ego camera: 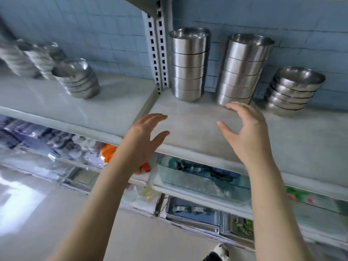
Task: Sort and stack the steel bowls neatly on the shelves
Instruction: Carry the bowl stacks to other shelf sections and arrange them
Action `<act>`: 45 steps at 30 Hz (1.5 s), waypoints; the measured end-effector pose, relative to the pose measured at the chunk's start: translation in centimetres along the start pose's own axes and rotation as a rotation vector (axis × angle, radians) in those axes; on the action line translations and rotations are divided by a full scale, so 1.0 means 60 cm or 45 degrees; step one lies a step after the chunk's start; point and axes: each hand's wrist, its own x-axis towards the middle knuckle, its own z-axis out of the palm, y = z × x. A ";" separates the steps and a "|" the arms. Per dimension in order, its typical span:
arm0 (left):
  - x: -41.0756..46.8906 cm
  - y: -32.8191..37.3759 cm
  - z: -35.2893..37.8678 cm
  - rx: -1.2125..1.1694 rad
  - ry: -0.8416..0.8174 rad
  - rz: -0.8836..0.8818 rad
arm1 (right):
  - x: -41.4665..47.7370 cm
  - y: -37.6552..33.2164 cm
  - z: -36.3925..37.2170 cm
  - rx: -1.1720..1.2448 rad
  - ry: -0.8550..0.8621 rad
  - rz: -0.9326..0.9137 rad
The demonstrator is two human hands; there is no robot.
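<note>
- Head view. Landmark: the slotted upright post (157, 53), standing at the back of the grey shelf (188, 127) against a blue tiled wall (94, 25).
- Just right of the post: first tall stack (189, 66) of straight-sided steel bowls, nested and upright at the back of the shelf.
- Further right of the post: second tall stack (243, 72), same kind, leaning slightly. It stands apart from the first.
- Furthest right of the post: low stack of round bowls (293, 89), rims tilted toward the camera.
- Left of the post: another round-bowl stack (79, 80). Beyond it are blurred stacks (22, 59), count not readable.
- Left hand (145, 132): raised over the shelf front, below and slightly left of the post. Grip spread, fingers straight, thumb apart, holding nothing.
- Right hand (244, 132): raised over the shelf, right of the post. Grip spread with fingers gently curved, holding nothing. Fingertips lie at the base of the second tall stack; contact cannot be told.
- Below the post: lower shelves (203, 178) with packaged goods, too blurred to identify.
</note>
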 end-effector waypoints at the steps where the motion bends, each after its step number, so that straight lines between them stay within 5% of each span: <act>1: -0.021 -0.033 -0.037 0.018 0.043 -0.028 | -0.001 -0.039 0.031 0.028 -0.011 -0.022; 11: -0.126 -0.319 -0.308 0.236 0.264 -0.340 | 0.054 -0.340 0.305 0.203 -0.136 -0.394; 27: 0.035 -0.755 -0.497 0.226 0.377 -0.609 | 0.320 -0.628 0.728 0.493 -0.327 -0.523; 35: 0.186 -0.961 -0.512 -0.034 0.282 -0.563 | 0.387 -0.711 0.868 0.609 -0.395 -0.308; 45: 0.372 -1.140 -0.506 -0.889 -0.001 -0.438 | 0.412 -0.777 0.980 0.640 -0.348 0.203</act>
